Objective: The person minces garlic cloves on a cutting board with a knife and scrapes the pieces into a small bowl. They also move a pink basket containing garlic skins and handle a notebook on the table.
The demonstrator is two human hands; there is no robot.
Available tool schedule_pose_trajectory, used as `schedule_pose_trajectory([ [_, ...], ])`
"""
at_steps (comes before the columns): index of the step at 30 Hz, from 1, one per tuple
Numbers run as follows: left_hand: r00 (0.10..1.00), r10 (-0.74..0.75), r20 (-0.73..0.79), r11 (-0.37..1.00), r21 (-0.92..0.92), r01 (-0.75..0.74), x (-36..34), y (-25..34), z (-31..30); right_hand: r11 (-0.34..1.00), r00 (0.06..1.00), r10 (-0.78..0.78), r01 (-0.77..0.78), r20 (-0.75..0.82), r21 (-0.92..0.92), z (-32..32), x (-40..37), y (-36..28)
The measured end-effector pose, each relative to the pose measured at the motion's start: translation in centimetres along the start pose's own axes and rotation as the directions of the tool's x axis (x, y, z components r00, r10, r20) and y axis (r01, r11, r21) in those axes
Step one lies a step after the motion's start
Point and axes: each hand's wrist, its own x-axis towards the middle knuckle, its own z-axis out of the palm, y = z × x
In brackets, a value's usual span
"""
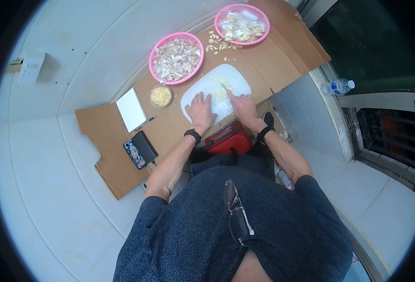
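Observation:
A white cutting board lies on brown cardboard on the floor, with chopped garlic piled near its middle. My left hand rests flat on the board, fingers apart, just left of the pile. My right hand grips a knife whose blade points up into the garlic. Both wrists wear black bands.
Two pink baskets stand beyond the board: one of garlic skins, one of cloves, with loose cloves between them. A small bowl of minced garlic, a white tablet, a phone, a dark box, a red stool and a water bottle are nearby.

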Motion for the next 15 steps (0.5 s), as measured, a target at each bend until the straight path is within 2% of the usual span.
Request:
schedule_pose_trajectory([
  [1, 1.0, 0.007, -0.009, 1.0, -0.005, -0.007, 0.1, -0.1, 0.1, 1.0, 0.999, -0.008, 0.009, -0.054, 0.01, -0.2, 0.0, -0.1],
  [8, 1.0, 0.0, -0.012, 1.0, -0.019, -0.001, 0.4, -0.4, 0.4, 0.999, 1.0, -0.022, 0.022, 0.001, 0.026, 0.3, 0.1, 0.8],
  [10, 1.0, -0.016, -0.012, 1.0, -0.02, 0.016, 0.1, -0.4, 0.4, 0.998, 0.993, 0.005, 0.003, -0.118, 0.068, -1.2, 0.3, 0.1],
  [15, 0.999, -0.029, -0.027, 0.999, -0.021, 0.028, 0.3, -0.2, 0.4, 0.997, 0.997, 0.002, 0.004, -0.078, 0.076, -1.2, 0.0, 1.1],
])
